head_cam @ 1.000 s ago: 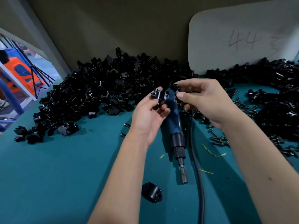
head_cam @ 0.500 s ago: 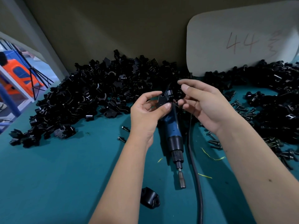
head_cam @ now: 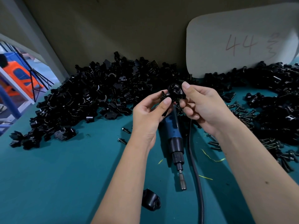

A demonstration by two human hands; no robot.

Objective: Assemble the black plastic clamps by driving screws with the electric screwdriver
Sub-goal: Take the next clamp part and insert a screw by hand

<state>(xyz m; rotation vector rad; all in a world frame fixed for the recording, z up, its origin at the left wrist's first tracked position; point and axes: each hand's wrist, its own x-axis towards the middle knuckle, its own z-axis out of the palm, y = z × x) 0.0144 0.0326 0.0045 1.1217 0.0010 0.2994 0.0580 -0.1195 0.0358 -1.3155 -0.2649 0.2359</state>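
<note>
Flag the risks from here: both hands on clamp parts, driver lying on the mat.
1. Clamp piece and clamp half are only pinched between right hand and left hand; a slip could lose either in the parts pile.
2. Electric screwdriver lies unheld below; its cable could snag a forearm.

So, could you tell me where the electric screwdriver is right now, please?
In the head view the electric screwdriver lies unheld on the teal table, centre, below both hands, its bit pointing toward the camera, its black cable just right.
</note>
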